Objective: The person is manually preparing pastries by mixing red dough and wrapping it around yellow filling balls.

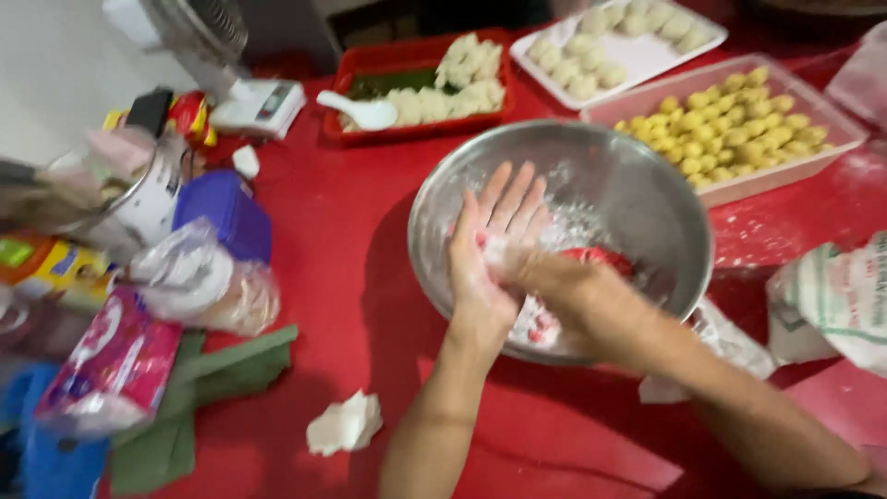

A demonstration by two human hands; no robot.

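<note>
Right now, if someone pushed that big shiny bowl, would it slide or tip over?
The metal bowl would probably slide easily: its bottom looks rounded and smooth, and the red table looks slick. It may rock or tip, since both hands, left hand and right hand, press inside near one edge. It looks thin, so likely light.

Floury steel bowl (647,199) sits upright on red table (351,305).

A red table (351,305) carries a steel bowl (647,185), trays, green leaves (212,388) and packets.
</note>
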